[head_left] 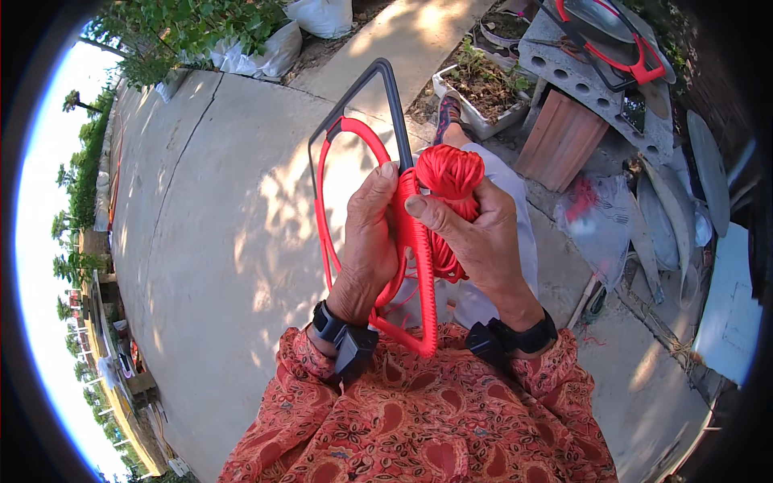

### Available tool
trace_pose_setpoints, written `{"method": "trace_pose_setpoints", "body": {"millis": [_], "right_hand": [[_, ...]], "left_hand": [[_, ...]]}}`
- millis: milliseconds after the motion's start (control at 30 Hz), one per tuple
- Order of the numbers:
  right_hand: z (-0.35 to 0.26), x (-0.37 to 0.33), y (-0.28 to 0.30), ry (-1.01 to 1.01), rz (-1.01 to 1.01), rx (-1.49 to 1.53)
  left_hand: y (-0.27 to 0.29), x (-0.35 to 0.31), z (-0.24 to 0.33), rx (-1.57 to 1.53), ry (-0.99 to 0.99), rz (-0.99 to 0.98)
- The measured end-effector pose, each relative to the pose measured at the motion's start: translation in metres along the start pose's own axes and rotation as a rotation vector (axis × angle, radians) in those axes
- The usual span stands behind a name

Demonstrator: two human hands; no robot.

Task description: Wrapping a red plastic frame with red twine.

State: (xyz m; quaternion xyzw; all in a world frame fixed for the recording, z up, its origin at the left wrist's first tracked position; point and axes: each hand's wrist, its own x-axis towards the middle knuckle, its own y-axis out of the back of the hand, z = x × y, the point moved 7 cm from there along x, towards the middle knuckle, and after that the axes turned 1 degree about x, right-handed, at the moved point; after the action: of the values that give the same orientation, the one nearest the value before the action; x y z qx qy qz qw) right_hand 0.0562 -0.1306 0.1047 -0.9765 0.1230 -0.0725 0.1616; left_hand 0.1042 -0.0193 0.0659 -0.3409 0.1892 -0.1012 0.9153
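Patterned shirt [419, 427] nearest the lens. From its cuffs: left hand [372, 233] closed on the cord-wrapped frame [412, 235], whose dark end points between 11 and 12 o'clock. Right hand [489, 237] grips a red cord bundle [449, 173] at the frame's 3 o'clock side, thumb against the wrapping. Judged risk: slackening the right grip could drop the bundle and loosen the turns. Outward: plastic bag [596, 213], 3 o'clock; second frame [642, 72], 2 o'clock.
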Motion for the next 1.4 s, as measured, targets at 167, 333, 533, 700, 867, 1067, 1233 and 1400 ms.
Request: {"method": "trace_pose_setpoints", "body": {"millis": [167,333,533,700,867,1067,1233,1400], "right_hand": [[0.003,-0.017,0.058,-0.065,0.058,-0.165],[0.004,-0.048,0.085,-0.144,0.101,-0.077],[0.0,-0.079,0.093,-0.22,0.264,-0.051],[0.014,-0.092,0.082,-0.242,0.167,-0.17],[0.019,-0.092,0.089,-0.289,0.263,0.159],[0.002,-0.082,0.095,-0.325,0.375,0.099],[-0.008,-0.07,0.096,-0.389,0.358,-0.135],[-0.01,-0.052,0.078,-0.291,0.165,-0.629]], "left_hand": [[-0.011,-0.007,-0.038,0.068,-0.074,-0.056],[-0.016,-0.024,-0.06,0.074,0.076,-0.112],[-0.014,-0.033,-0.065,0.135,0.168,-0.152],[-0.011,-0.037,-0.077,0.138,0.185,-0.191],[-0.011,-0.029,-0.09,0.036,0.398,-0.232],[-0.021,-0.024,-0.112,-0.043,0.706,-0.358],[-0.018,-0.023,-0.132,-0.111,0.811,-0.391],[-0.02,-0.014,-0.137,0.03,0.654,-0.476]]}}
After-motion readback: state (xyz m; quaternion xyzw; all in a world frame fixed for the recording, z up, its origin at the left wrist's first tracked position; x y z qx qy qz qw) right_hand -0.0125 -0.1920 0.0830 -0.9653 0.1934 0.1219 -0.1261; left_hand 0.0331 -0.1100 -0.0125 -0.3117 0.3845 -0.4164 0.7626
